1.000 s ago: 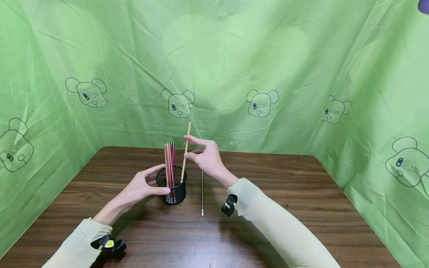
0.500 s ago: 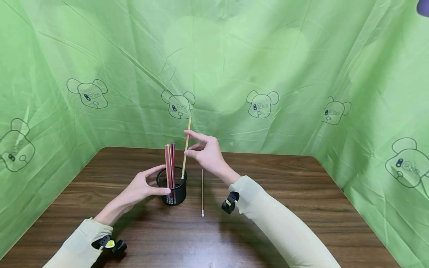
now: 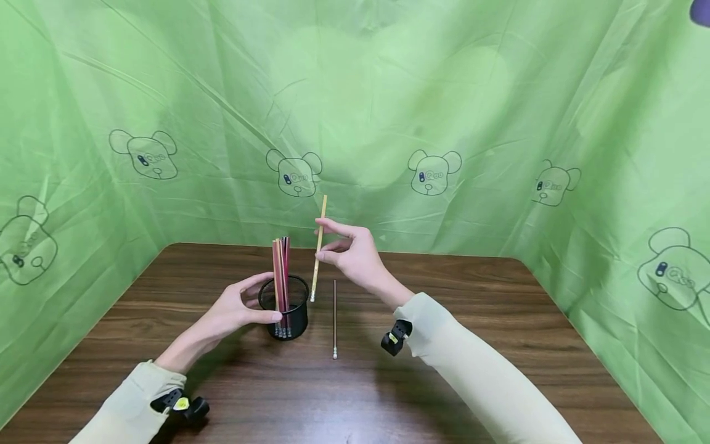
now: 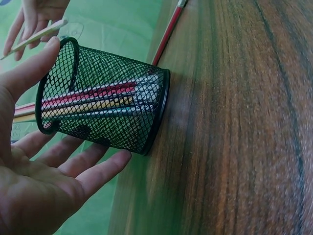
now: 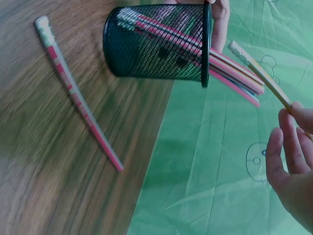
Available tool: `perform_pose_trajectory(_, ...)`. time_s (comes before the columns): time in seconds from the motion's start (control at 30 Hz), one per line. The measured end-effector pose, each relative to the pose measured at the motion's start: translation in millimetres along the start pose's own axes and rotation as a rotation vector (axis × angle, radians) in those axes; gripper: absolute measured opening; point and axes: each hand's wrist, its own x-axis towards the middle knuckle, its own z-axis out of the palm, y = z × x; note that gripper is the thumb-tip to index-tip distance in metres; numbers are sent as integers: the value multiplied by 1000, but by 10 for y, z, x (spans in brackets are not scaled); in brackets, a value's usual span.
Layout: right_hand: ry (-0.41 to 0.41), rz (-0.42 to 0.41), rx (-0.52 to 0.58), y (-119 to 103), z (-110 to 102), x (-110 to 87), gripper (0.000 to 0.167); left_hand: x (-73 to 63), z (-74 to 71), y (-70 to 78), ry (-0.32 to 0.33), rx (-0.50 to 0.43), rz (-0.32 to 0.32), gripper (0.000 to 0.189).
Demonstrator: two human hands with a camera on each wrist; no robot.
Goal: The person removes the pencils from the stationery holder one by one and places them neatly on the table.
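Note:
A black mesh pencil cup [image 3: 297, 322] stands upright on the table with several pencils [image 3: 280, 265], mostly pink and red, leaning in it. My left hand [image 3: 230, 310] holds it from the left, thumb by the rim in front and fingers round the far side. To the right of the cup, my right hand [image 3: 356, 251] pinches a yellow pencil [image 3: 315, 277] between thumb and fingers, its eraser end pointing down. In the right wrist view that eraser end is outside the cup, near the rim. Another pencil [image 5: 80, 104], red and silver with a white eraser, lies on the table.
The brown wood-grain table [image 3: 471, 345] ends at green cloth [image 3: 355, 92] hung at the back and both sides. Each wrist wears a black strap with a small device [image 3: 396, 337]. Something purple [image 3: 701, 12] shows at the upper right corner.
The yellow pencil in my right hand has come up out of the cup and moved right, clear of its rim. My left hand and the cup have stayed in place.

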Motion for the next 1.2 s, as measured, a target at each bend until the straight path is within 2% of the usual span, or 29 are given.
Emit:
perform_pose_trajectory(0.23,-9,50,-22,75,-146,-118,64,-45,-7,41,29,30,-13,88)
perform_pose_trajectory(0.6,-17,126,-31,290,-344,-316,65,-66,13,53,25,21,-21,87)
perform_pose_trajectory(0.97,-8,178,-43,456,-403,-467,63,-79,41,64,25,12,-27,87)
perform_pose_trajectory(1.2,-41,215,-51,515,-433,-565,63,-92,64,69,23,4,-28,88)
